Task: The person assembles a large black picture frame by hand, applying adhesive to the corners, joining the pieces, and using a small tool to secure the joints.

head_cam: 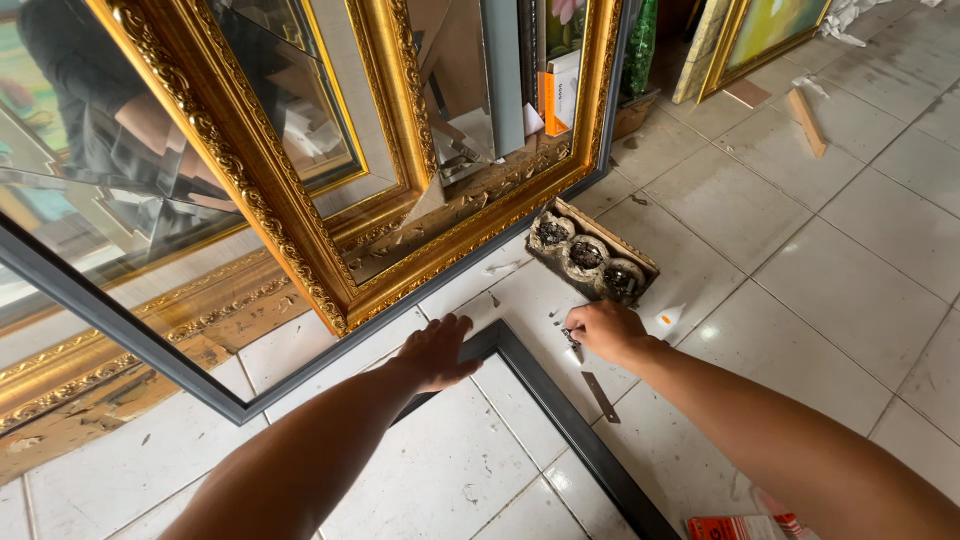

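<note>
Down on the white tile floor (860, 290), both hands are working at the corner of a dark grey frame (560, 410).

Left hand (438, 350) is lying flat with fingers spread, pressing on the frame's corner right around the center of the view. Right hand (603, 330) is sitting just off at 3 o'clock from it, fingers curled and pinching some small dark metal bit (571, 337), can't really tell what it is. Just past that hand toward 1 o'clock, a beat-up cardboard tray (592, 252) with three round cups is sitting on the tiles. Big ornate gold frames (300, 240) are leaning up at 11 o'clock, and a red box (742, 526) is peeking in at 5 o'clock.
</note>
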